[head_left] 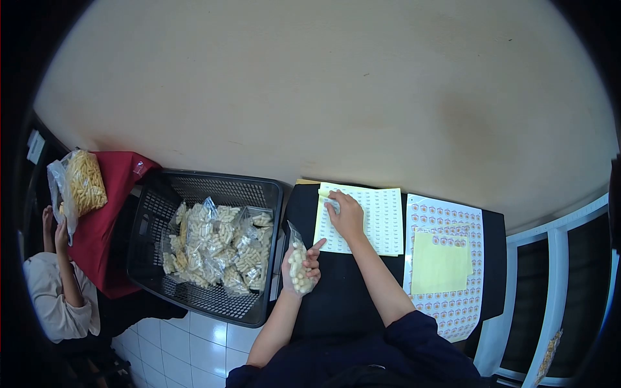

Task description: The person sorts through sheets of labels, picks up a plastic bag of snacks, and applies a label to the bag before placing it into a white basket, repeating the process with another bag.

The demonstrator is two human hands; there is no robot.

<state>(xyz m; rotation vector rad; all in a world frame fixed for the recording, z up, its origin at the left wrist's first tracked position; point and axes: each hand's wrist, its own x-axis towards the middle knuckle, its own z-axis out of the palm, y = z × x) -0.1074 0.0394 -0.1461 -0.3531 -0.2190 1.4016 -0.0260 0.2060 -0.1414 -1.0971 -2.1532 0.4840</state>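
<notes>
My left hand (304, 268) is wrapped round a small clear bag of pale, finger-shaped snacks (299, 266), held upright over the black table. Higher up and to the right, my right hand (347, 216) rests on a white sheet of small printed labels (383, 223). Its fingers are bent and pinched together near the sheet's upper left corner, where yellow backing shows. Whatever lies between those fingertips is too small to make out. Left of my hands stands a black plastic basket (274, 223) holding many filled snack bags (223, 242).
On the right lies a sheet of round logo stickers (446, 317), with yellow backing paper (440, 264) on it. At far left, another person's hands (61, 236) hold a large bag of yellow snacks (87, 184) by a red cloth (123, 194). A wall (323, 97) rises behind.
</notes>
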